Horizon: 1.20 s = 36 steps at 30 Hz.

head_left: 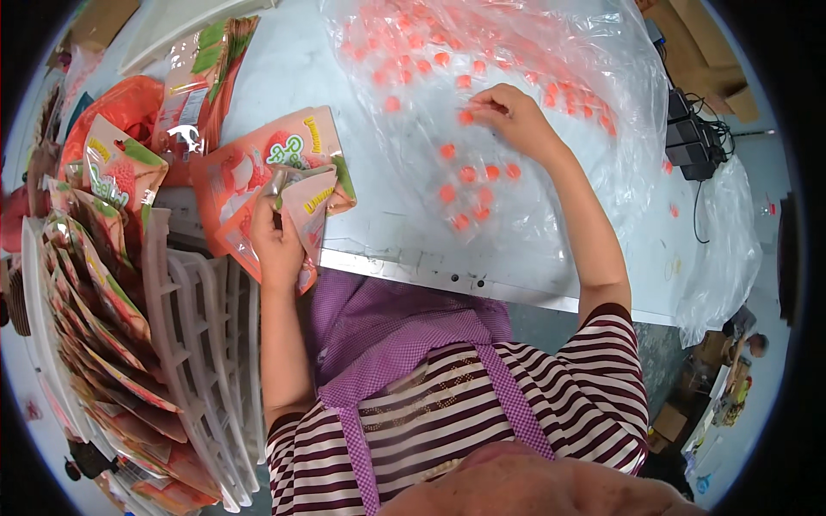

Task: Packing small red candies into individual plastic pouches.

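Observation:
My left hand (277, 245) is closed on a pink printed pouch (315, 199) whose upper part is bent. Another printed pouch (241, 168) lies flat on the table just behind it. My right hand (520, 125) reaches over the table, its fingertips pinched at a small orange-red piece (465, 117). Several more loose orange-red pieces (467, 175) lie spread below it. Behind them a heap of such pieces (413, 39) rests on and under clear plastic sheeting (611, 47). Whether each piece has a clear wrapper is too blurred to tell.
At my left, a white plastic crate (159, 284) is packed with pouches (95, 301). A stack of flat pouches (202, 77) and a red plastic bag (112, 112) lie at the far left. Black adapters with cables (693, 142) sit at the right edge, near crumpled clear film (723, 258).

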### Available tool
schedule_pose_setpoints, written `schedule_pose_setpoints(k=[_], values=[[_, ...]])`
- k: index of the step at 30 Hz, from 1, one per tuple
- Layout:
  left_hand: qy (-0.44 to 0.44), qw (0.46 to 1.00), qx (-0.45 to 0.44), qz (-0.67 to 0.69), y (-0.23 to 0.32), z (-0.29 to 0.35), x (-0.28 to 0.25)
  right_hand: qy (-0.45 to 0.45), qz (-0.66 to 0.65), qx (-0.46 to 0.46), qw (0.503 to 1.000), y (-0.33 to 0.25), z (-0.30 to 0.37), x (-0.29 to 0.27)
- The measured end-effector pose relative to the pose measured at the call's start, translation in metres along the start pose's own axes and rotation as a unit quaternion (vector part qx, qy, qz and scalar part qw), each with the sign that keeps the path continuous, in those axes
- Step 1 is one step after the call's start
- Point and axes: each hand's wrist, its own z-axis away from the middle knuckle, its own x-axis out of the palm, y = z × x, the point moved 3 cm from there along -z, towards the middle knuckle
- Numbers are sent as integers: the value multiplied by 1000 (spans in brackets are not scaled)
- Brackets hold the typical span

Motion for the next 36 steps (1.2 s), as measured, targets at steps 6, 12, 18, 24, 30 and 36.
schedule_pose_setpoints(k=[6,12,18,24,30,36], values=[[7,1000,-5,-11,-2,2,-2,-124,54,-22,991,-18,4,1],[11,999,8,35,7,0,1,119,135,-182,967,-6,-22,9],[19,1000,-2,17,4,1,-1,-54,96,-129,986,-21,1,20],[13,1000,17,-13,4,0,-2,47,109,-107,987,-11,-16,4],[11,1000,-3,3,5,1,0,112,306,-162,931,-6,-56,23],[18,999,-10,41,7,1,1,41,316,-109,942,-12,-42,23]])
